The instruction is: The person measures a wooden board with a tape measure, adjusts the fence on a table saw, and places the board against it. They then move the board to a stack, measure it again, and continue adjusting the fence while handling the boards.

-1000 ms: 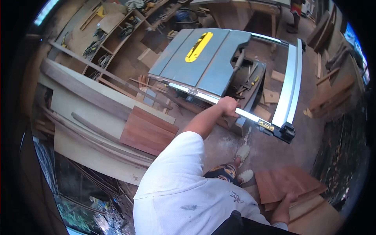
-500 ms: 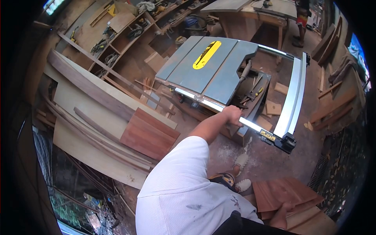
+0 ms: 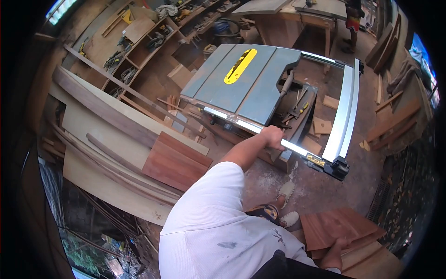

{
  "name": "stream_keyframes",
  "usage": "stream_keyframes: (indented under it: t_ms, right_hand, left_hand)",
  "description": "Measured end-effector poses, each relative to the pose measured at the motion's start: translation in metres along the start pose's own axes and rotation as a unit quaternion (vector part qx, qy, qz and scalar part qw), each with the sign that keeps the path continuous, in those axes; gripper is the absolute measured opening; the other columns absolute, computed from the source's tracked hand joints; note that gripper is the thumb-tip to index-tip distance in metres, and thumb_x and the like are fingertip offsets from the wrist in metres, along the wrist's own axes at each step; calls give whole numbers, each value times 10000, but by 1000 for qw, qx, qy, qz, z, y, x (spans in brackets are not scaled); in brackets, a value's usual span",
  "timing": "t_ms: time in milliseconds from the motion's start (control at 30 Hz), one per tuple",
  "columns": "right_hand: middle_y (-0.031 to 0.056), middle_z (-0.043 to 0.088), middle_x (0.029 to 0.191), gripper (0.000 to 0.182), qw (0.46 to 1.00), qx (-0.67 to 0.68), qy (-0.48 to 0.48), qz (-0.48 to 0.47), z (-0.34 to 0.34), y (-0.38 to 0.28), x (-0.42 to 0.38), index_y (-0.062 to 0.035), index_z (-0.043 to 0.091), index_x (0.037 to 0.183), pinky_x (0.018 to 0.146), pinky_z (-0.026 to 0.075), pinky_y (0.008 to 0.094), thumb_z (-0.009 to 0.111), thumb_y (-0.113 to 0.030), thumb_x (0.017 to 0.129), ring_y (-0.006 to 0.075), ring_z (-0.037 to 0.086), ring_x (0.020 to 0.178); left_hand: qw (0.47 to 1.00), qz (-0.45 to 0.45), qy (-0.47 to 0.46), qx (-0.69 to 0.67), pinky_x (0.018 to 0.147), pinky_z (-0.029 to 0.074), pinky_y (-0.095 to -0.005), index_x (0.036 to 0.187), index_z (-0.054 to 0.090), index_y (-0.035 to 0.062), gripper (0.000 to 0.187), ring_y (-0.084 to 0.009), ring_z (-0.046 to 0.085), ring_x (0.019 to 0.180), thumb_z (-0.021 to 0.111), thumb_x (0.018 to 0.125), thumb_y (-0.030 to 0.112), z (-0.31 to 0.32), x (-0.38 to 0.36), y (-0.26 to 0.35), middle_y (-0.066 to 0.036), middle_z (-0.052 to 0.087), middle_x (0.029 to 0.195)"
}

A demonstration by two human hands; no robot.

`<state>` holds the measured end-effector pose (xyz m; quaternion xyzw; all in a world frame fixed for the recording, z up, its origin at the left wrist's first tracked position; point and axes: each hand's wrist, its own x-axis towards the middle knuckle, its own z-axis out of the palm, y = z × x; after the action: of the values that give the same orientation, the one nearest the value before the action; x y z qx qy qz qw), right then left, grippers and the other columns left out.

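My left hand (image 3: pixel 273 138) is closed around the front metal rail (image 3: pixel 297 148) of a table saw, near the grey saw table's (image 3: pixel 265 93) corner. A yellow throat plate (image 3: pixel 240 66) sits in the saw table. The silver rip fence (image 3: pixel 341 116) stands far out to the right on the rails. Low at my right side, my right hand (image 3: pixel 341 245) grips the edge of a reddish-brown wooden panel (image 3: pixel 337 225); its fingertips are partly hidden. Another board (image 3: pixel 371 260) lies just below that panel.
Long planks and sheets (image 3: pixel 111 158) lie to the left, with a reddish panel (image 3: pixel 176 160) on them. Offcuts (image 3: pixel 321 125) and tools sit beneath the fence. A workbench (image 3: pixel 297 14) and a person (image 3: pixel 354 23) are at the back. Boards (image 3: pixel 395 121) lean on the right.
The whole view has shifted slightly. Both hands keep their places on the rail and the panel.
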<state>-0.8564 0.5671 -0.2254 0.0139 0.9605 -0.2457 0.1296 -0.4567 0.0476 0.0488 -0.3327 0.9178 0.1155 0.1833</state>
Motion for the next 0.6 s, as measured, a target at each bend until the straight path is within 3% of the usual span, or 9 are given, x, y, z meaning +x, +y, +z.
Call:
stream_keyframes:
  t_ms: [133,233,400,467,600]
  right_hand:
    - [322,496,1212,460,999,12,11,-29,0,0,-3,142,412,1240,967,433,433,558,-123,894,419,521,1121]
    - [313,499,1216,458,1000,5,-4,11,-7,-11,-8,144,422,1232,967,432,430,566,-117,885,414,528,1111]
    - [314,487,1231,450,1000,-18,-16,1,-7,-10,-6,142,438,1226,974,422,432,569,-110,876,420,511,1130]
    - [315,481,1239,447,999,-27,-22,-5,-7,-9,-5,141,445,1223,978,416,433,570,-106,872,423,502,1139]
    - [316,467,1255,459,999,-34,-15,-13,5,8,8,138,437,1236,990,403,433,569,-107,871,428,487,1154]
  left_hand:
    - [1000,1,2,5,786,504,-447,1022,663,132,503,-349,637,898,649,703,522,5,3,-4,-168,677,911]
    - [1000,0,3,6,787,503,-447,1010,663,122,502,-350,635,899,649,704,519,5,3,-3,-170,675,908]
    - [1000,-3,1,-7,791,502,-446,999,665,116,498,-352,634,899,651,704,517,-4,-2,3,-170,674,910]
    - [1000,-1,-11,11,799,510,-429,1062,664,131,566,-330,640,919,620,722,581,-4,-1,2,-163,677,948]
    - [1000,1,-17,10,805,509,-427,1070,663,140,559,-328,639,922,622,724,578,-5,-2,2,-158,677,952]
